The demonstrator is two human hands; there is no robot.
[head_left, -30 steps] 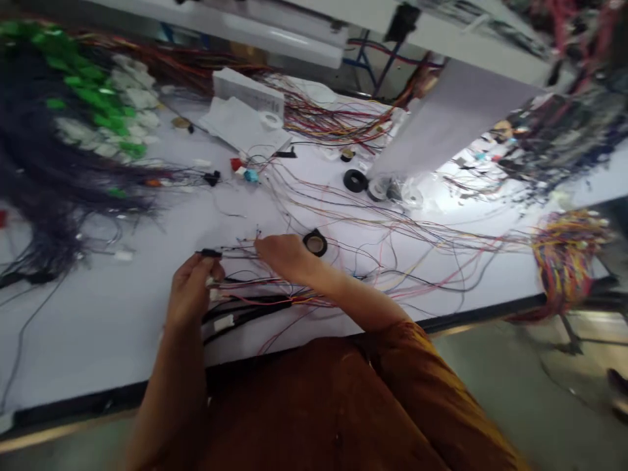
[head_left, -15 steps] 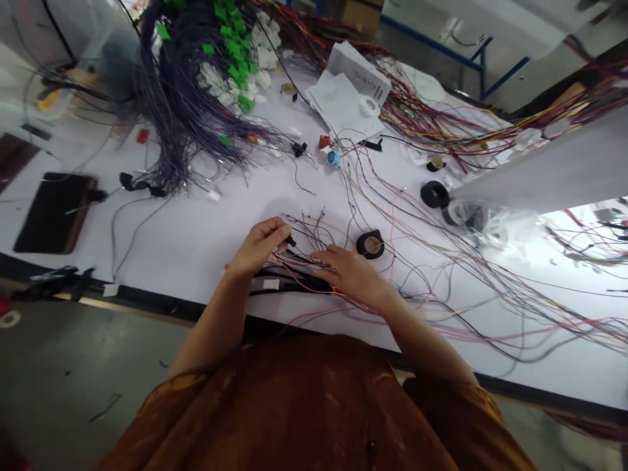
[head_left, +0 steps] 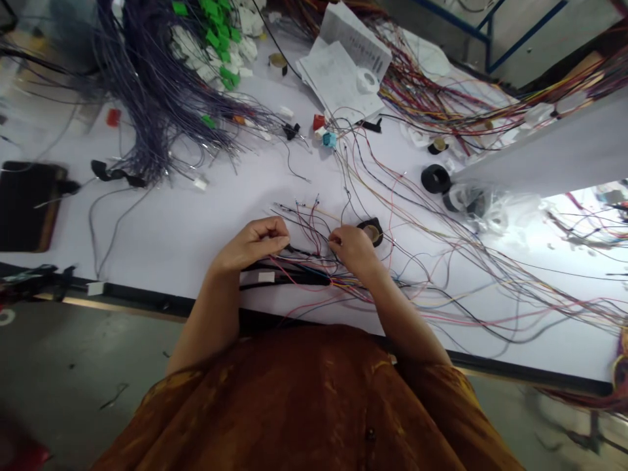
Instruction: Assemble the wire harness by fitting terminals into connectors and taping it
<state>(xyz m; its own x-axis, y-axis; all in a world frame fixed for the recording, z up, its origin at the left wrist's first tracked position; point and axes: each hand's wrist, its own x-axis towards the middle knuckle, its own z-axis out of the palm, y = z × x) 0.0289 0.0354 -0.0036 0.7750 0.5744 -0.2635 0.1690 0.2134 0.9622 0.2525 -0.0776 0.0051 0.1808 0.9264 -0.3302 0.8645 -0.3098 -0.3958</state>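
Note:
My left hand [head_left: 254, 243] is curled shut, pinching a small black connector and the thin wires that run from it. My right hand [head_left: 351, 247] is closed in a pinch on thin coloured wires [head_left: 314, 226] that fan out between the two hands. Beneath both hands lies a black-sheathed harness bundle [head_left: 289, 278] with a white label, near the front edge of the white table [head_left: 196, 222]. A black tape roll [head_left: 371, 230] sits just behind my right hand.
A mass of purple wires [head_left: 157, 98] with green and white connectors lies far left. Papers [head_left: 343, 72] sit at the back. More black tape rolls [head_left: 435, 178] and loose coloured wires [head_left: 490, 281] spread right. A dark flat object [head_left: 27, 206] lies at the left edge.
My right hand has lifted from lying flat on the bundle and closed into a pinch on the wires. The camera has tilted slightly; my left hand keeps its hold.

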